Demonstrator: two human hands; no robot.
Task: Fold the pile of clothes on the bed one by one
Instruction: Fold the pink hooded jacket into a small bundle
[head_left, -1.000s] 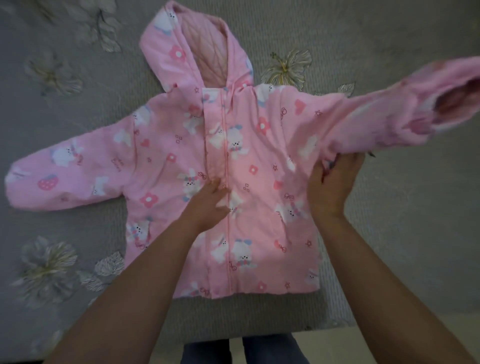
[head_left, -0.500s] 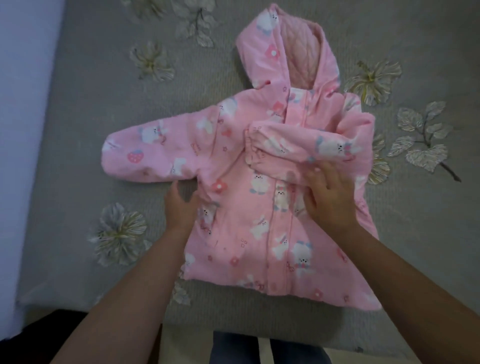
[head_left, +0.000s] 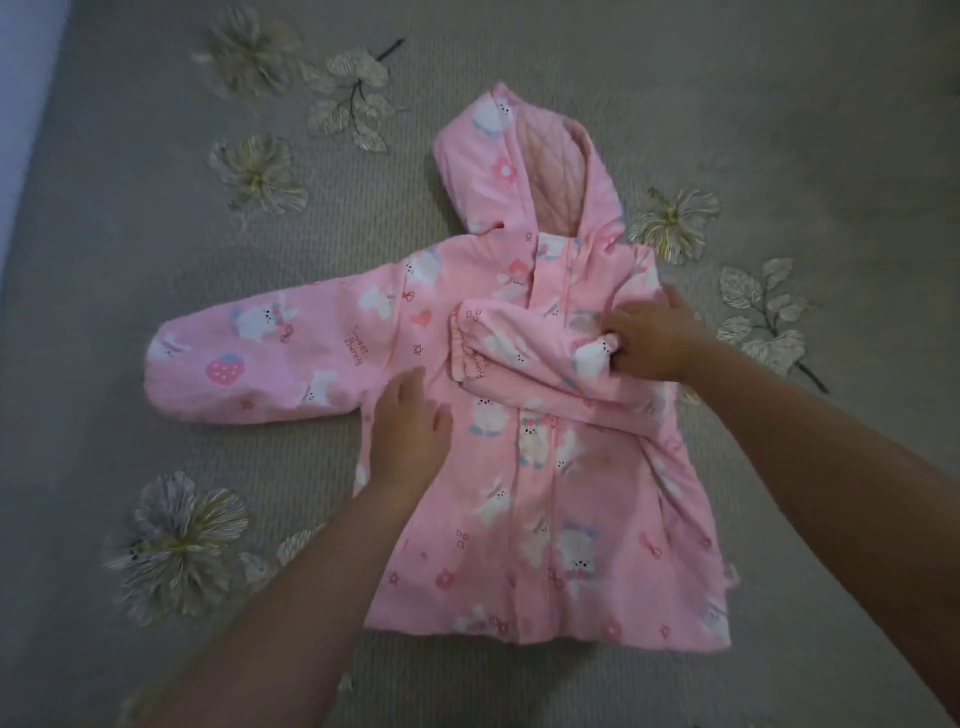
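One sleeve in, one sleeve waiting on the pink hooded jacket (head_left: 524, 467)

The jacket is lying face up on the grey flowered bedspread (head_left: 779, 104). The right hand (head_left: 652, 338) is gripping the folded sleeve (head_left: 524, 358), which is lying across the jacket's chest, while the left hand (head_left: 408, 431) is pressing flat, fingers straight, just below the outstretched sleeve (head_left: 260, 358). That sleeve, the hood (head_left: 524, 161) and the body are waiting to be folded.

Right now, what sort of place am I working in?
Likely a bedroom: a pink hooded jacket lies spread on a grey flower-patterned bedspread, with the left hand and right hand folding it.
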